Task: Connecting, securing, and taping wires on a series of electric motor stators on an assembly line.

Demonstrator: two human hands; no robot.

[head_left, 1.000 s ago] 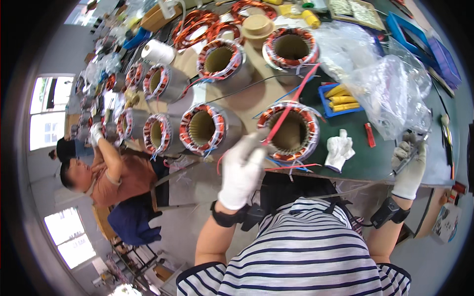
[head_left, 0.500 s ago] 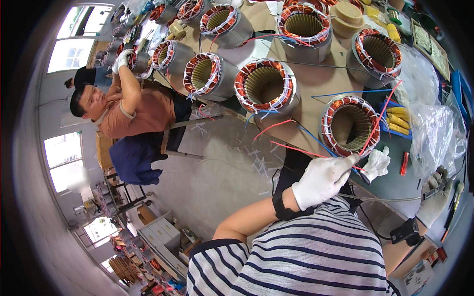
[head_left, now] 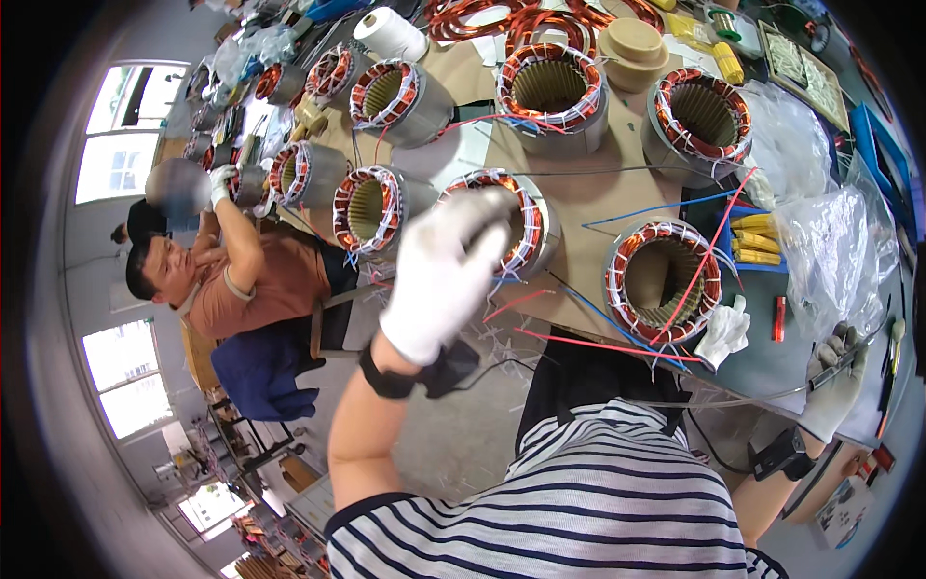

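Note:
My left hand (head_left: 439,275), in a white glove, is raised over a motor stator (head_left: 529,241) with copper windings laced in white cord. Its fingers are smeared by motion, and I cannot make out anything in them. At the right, my right hand (head_left: 831,386), also gloved, is closed around a slim dark rod-shaped tool (head_left: 837,371) with a grey cord. Closest to me stands another stator (head_left: 617,299), with red leads (head_left: 598,345) and a blue lead (head_left: 593,311) hanging toward the table edge. A crumpled white glove (head_left: 723,333) lies against it.
Several more stators, one at the back (head_left: 550,92), stand on the brown-covered bench (head_left: 598,183). Clear plastic bags (head_left: 839,256), a blue box of yellow bundles (head_left: 757,236) and a red object (head_left: 778,318) lie right. A co-worker (head_left: 256,265) sits at the left.
My left hand has moved from the red leads by the nearest stator, up and left over another stator. My right hand still holds the rod-shaped tool. The view has shifted slightly.

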